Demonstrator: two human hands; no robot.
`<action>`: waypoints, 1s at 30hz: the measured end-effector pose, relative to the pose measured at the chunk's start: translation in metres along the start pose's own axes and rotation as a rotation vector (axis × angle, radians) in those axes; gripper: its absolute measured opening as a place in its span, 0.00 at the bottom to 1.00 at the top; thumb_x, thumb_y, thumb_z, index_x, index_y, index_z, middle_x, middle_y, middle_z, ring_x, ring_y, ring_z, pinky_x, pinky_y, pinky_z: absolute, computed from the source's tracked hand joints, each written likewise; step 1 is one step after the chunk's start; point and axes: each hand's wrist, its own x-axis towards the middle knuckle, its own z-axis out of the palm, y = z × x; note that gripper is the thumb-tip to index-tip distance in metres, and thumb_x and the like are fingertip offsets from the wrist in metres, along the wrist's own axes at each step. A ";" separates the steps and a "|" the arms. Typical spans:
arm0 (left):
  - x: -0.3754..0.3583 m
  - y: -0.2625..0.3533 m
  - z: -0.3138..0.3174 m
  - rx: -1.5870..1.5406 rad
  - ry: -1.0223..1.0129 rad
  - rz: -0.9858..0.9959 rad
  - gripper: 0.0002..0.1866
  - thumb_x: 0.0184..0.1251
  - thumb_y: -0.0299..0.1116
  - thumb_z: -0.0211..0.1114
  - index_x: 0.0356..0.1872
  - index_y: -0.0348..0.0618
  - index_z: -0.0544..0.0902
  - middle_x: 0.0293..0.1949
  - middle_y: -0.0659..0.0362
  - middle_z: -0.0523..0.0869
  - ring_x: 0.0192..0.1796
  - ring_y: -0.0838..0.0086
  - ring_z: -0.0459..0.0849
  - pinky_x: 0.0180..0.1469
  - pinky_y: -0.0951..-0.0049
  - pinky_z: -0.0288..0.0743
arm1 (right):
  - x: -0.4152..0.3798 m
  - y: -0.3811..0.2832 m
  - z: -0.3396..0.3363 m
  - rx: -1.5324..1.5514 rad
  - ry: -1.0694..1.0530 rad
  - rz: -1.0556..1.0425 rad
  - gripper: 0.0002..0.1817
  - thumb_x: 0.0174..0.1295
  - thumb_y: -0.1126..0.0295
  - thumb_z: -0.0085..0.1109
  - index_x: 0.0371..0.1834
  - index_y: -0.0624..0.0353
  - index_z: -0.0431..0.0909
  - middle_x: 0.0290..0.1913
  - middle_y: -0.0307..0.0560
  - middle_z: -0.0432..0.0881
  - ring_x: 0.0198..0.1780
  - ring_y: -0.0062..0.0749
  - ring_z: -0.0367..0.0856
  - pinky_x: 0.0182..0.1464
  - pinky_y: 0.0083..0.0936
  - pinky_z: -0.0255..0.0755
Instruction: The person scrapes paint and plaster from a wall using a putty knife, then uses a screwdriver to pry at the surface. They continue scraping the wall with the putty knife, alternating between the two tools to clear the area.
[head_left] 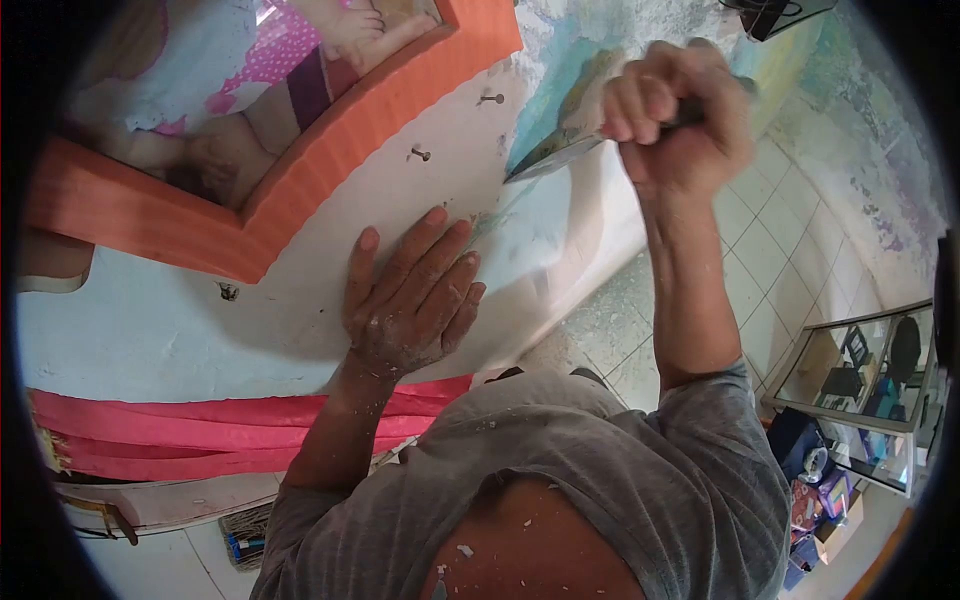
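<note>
My right hand (680,115) is closed round the dark handle of a scraper (562,153), up at the upper right. The scraper's pointed metal blade touches the wall (530,225), where white paint meets a worn, blue-green patch. Lower and to the left, my left hand (415,300) lies flat against the white wall, fingers spread and dusty, holding nothing. Two nails (420,154) stick out of the wall between that hand and an orange-framed picture (340,130).
Red cloth (220,435) hangs below the wall at left. A glass display case (860,375) stands at the right, with boxes and bags beneath it. Floor tiles (790,225) show beyond my right arm. A black object (775,15) is at the top right.
</note>
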 end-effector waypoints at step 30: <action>-0.003 0.000 0.004 0.001 0.011 -0.005 0.07 0.66 0.42 0.62 0.34 0.55 0.85 0.50 0.66 0.88 0.64 0.73 0.79 0.78 0.54 0.42 | -0.004 -0.015 -0.016 -0.038 -0.261 -0.113 0.12 0.66 0.68 0.43 0.23 0.56 0.66 0.17 0.41 0.66 0.14 0.24 0.61 0.18 0.27 0.62</action>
